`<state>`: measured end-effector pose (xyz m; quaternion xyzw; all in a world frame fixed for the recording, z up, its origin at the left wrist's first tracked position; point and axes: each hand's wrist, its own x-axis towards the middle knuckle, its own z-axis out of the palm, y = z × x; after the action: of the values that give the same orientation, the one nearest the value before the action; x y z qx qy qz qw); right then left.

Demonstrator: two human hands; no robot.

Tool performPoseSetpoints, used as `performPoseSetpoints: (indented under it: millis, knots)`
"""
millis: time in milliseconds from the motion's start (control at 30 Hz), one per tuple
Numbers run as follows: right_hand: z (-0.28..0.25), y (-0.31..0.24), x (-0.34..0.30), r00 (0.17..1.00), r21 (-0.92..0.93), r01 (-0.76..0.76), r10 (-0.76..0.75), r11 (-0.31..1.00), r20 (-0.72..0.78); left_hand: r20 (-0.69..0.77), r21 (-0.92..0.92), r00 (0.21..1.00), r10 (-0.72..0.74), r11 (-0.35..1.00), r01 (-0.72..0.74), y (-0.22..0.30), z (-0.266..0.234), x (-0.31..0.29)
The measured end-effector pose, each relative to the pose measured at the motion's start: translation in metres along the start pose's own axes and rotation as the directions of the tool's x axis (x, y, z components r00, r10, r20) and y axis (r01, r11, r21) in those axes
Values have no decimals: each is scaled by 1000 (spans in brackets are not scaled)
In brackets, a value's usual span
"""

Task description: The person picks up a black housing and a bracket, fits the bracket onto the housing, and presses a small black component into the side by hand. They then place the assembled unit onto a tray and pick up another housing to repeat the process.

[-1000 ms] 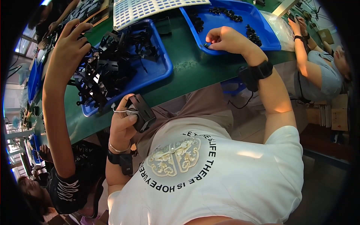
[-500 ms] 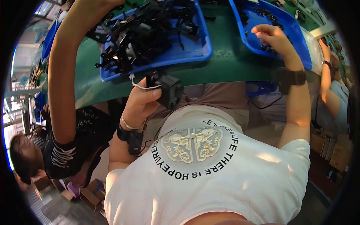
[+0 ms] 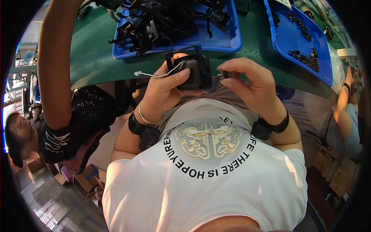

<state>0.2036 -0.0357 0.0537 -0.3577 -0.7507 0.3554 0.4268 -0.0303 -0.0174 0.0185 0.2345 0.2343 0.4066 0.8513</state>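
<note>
My left hand (image 3: 166, 87) grips a black boxy plastic part (image 3: 191, 69) with a thin white wire (image 3: 152, 74) trailing off its left side, held close to my chest at the edge of the green table (image 3: 96, 58). My right hand (image 3: 247, 83) is just to the right of it, thumb and fingertips pinched on a small dark piece (image 3: 225, 74) held against the part's right side. Both wrists wear black bands.
A blue tray (image 3: 228, 40) piled with black plastic parts sits straight ahead; a second blue tray (image 3: 293, 42) with several small dark pieces lies to the right. A co-worker's arm (image 3: 58, 65) reaches over the table on my left. Another person's arm (image 3: 344, 104) is at far right.
My right hand left the right blue tray and came in to the black part with a small piece. My left hand raised the part to the table edge.
</note>
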Motion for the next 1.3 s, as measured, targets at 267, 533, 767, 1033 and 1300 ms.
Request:
performPoseSetpoints:
  millis: [267, 533, 767, 1033, 1300]
  knots:
    - [19, 16, 8, 993, -84, 101, -106, 991, -59, -68, 40, 998, 14, 999, -11, -3, 7, -2]
    - [21, 15, 11, 983, -186, 161, -175, 969, -57, -76, 90, 997, -1, 996, 8, -4, 10, -1]
    - [20, 15, 10, 962, -415, 211, -264, 885, -75, -23, 296, 976, 216, 934, -199, -14, 14, 1]
    - [23, 23, 12, 998, -131, -62, 61, 989, -9, 33, 320, 951, 306, 898, -300, -16, 14, 4]
    - [29, 21, 15, 969, -209, 94, -138, 973, -204, -28, 283, 947, 320, 911, -300, -15, 16, 7]
